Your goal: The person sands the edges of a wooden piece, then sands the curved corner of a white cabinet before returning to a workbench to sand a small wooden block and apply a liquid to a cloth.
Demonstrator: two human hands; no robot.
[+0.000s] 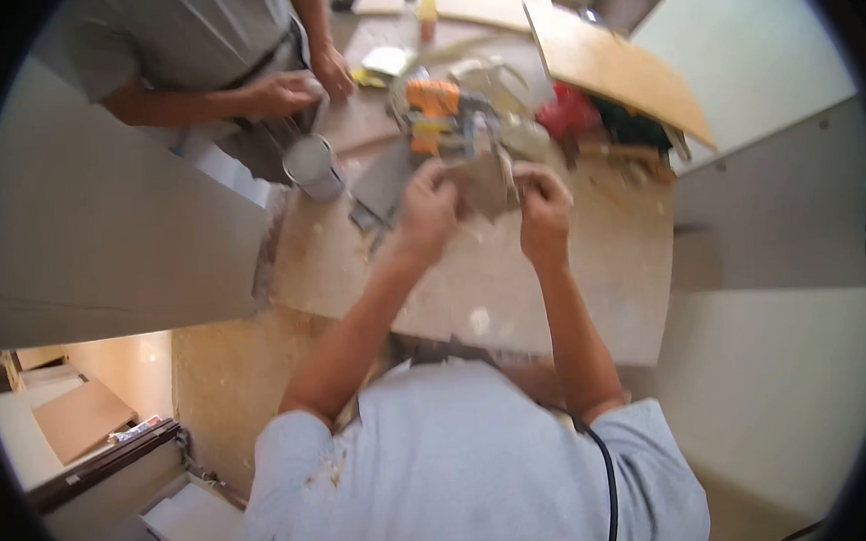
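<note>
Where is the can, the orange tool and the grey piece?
can (312,167), head view, its middle.
orange tool (433,98), head view, its orange top.
grey piece (483,185), head view, its middle.

Two hands grip a grey piece over a dusty bench.

The left hand (430,210) and right hand (544,206) pinch the grey piece (484,183) from either side, above the bench (552,294). Just beyond it lies an orange tool (433,100), with a red thing (567,114) to its right and a tilted board (618,65) behind. A tin (312,166) stands near the left hand. At the top left a co-worker's hands (291,90) rest together at the bench edge. Two bottles (419,4) stand at the far end.
</note>
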